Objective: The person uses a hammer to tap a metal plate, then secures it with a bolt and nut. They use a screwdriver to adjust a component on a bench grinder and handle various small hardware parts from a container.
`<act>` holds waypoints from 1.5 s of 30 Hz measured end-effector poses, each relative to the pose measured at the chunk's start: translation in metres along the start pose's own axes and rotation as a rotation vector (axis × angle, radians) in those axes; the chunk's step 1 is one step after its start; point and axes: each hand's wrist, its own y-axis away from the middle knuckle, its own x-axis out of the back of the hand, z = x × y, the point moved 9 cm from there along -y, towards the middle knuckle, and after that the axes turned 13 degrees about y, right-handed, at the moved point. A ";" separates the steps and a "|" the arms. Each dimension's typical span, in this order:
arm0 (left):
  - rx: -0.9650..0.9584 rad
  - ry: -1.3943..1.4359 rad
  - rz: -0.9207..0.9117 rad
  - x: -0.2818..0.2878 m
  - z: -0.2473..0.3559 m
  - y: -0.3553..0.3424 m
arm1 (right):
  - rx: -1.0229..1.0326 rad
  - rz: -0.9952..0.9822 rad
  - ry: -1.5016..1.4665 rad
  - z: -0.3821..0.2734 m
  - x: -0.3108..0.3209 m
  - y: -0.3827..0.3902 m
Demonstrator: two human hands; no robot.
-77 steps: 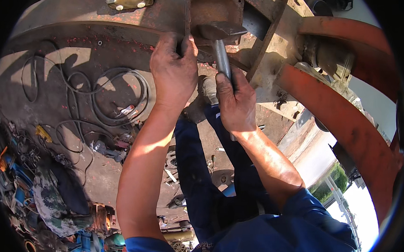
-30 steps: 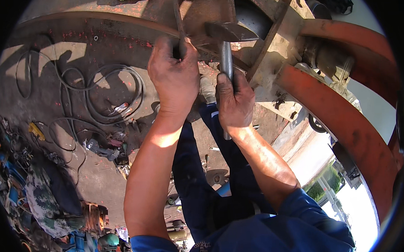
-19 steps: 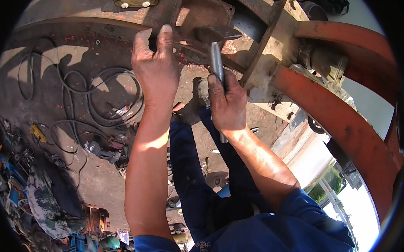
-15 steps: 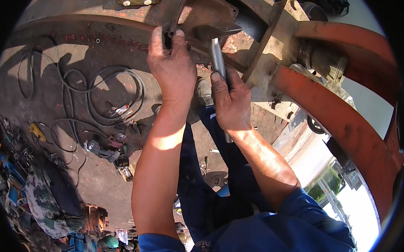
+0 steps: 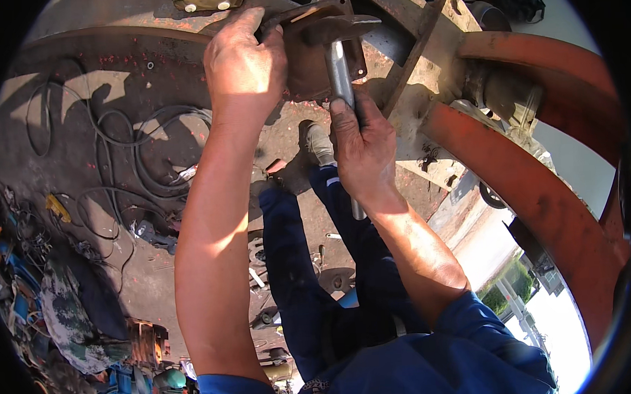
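Note:
At the top of the head view, my left hand (image 5: 245, 70) is closed on the left edge of a rusty square metal plate (image 5: 309, 79) with small holes near its corners. My right hand (image 5: 364, 142) wraps around the pale metal handle of a hammer (image 5: 339, 73). The dark hammer head lies across the view of the plate and hides part of it; whether the two touch I cannot tell. Below the plate, a shoe and my dark blue trouser legs show.
Large orange-red curved beams (image 5: 525, 160) run down the right, joined to a thick flange plate (image 5: 423, 72) with holes. A curved rusty beam (image 5: 118, 26) crosses the top left. Black cable (image 5: 140, 141) lies coiled on the floor, and a camouflage cloth (image 5: 74, 313) sits among clutter.
My left hand has shifted left and slightly up, and the plate has turned in its grasp. The hammer has risen slightly, its head now in front of the plate.

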 end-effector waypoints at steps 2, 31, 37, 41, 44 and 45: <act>-0.245 -0.120 0.060 0.000 0.021 -0.005 | 0.146 0.156 -0.043 -0.004 0.008 0.009; 0.020 0.160 -0.061 -0.038 0.013 0.001 | 0.227 0.261 0.006 0.004 0.006 0.020; 0.025 0.407 -0.062 -0.045 0.008 -0.003 | 0.157 0.175 -0.085 0.009 -0.005 0.012; 0.033 0.282 -0.099 -0.045 0.017 -0.006 | 0.190 0.237 0.004 0.015 -0.004 0.013; 0.011 0.312 -0.091 -0.044 0.015 -0.007 | 0.177 0.179 0.055 0.013 -0.007 0.010; 0.029 0.322 -0.090 -0.045 0.010 -0.007 | 0.194 0.197 0.031 0.009 -0.004 0.013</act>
